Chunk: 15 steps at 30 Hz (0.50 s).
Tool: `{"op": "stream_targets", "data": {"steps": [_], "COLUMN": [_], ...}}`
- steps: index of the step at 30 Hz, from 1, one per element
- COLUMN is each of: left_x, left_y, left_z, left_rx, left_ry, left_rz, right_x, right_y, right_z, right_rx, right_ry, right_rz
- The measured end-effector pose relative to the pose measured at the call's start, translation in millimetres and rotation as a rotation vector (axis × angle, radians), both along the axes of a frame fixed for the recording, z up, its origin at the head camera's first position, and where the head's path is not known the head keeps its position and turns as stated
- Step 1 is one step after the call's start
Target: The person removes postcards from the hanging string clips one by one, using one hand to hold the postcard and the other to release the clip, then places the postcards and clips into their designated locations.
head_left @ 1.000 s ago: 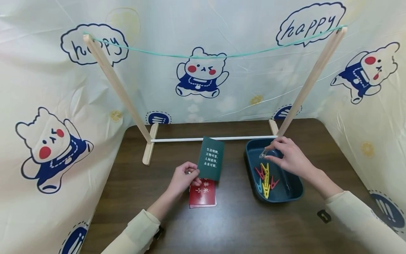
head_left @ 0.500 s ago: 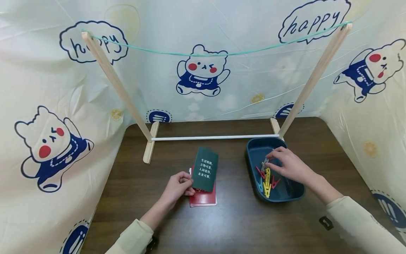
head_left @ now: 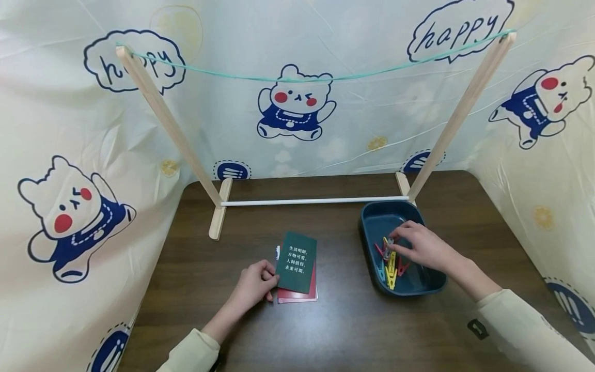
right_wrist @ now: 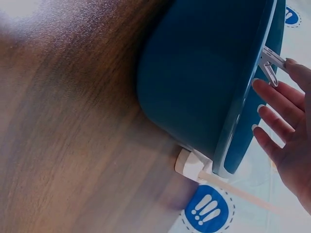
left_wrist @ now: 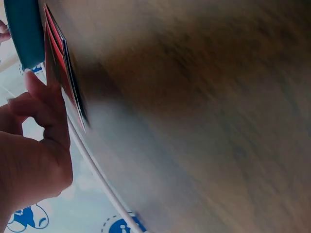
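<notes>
At the table's middle, my left hand [head_left: 251,285] pinches the lower left edge of a dark green card [head_left: 296,262] with white writing. The green card covers most of a red card [head_left: 310,298] and other cards whose edges peek out; the left wrist view shows this small stack [left_wrist: 63,63] edge-on beside the fingers. My right hand [head_left: 425,248] reaches over a dark blue tray [head_left: 364,237]. Between its thumb and index finger is a clear clothespin [right_wrist: 269,65]. Below it in the tray lie yellow [head_left: 391,279], red [head_left: 402,267] and blue [head_left: 381,271] clothespins.
Behind the cards stands a wooden frame with a left post [head_left: 167,124], a right post [head_left: 465,111] and a white bottom rod [head_left: 307,201]. A green string [head_left: 260,79] sags between the post tops. A black clasp-like item [head_left: 478,328] appears below the right sleeve.
My left hand has brought the green card down and left, over the red card. My right hand has lowered the clear clothespin slightly toward the other clothespins in the tray.
</notes>
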State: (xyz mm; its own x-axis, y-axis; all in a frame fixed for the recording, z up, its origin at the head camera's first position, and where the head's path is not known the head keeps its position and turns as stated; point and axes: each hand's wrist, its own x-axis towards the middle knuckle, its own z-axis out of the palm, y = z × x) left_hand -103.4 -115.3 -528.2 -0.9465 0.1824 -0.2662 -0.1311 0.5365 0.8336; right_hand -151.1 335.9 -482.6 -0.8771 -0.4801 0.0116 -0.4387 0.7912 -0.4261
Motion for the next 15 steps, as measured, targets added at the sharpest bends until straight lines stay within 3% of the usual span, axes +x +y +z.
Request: {"op": "stream_targets", "data": {"steps": [6, 15], "left_x": [1.8, 3.5], "left_y": [-0.2, -2.9], "left_z": [2.6, -0.6], "left_rx": [-0.096, -0.13], "left_ry": [0.014, -0.019], "left_rz": [-0.061, -0.167], "right_x": [0.0, 0.9], "right_y": [1.3, 5.3], "right_z": [-0.7, 0.2], "right_rx": [0.026, 0.133], "right_ry": [0.038, 0.062], "right_rz": [0.024, 0.032]}}
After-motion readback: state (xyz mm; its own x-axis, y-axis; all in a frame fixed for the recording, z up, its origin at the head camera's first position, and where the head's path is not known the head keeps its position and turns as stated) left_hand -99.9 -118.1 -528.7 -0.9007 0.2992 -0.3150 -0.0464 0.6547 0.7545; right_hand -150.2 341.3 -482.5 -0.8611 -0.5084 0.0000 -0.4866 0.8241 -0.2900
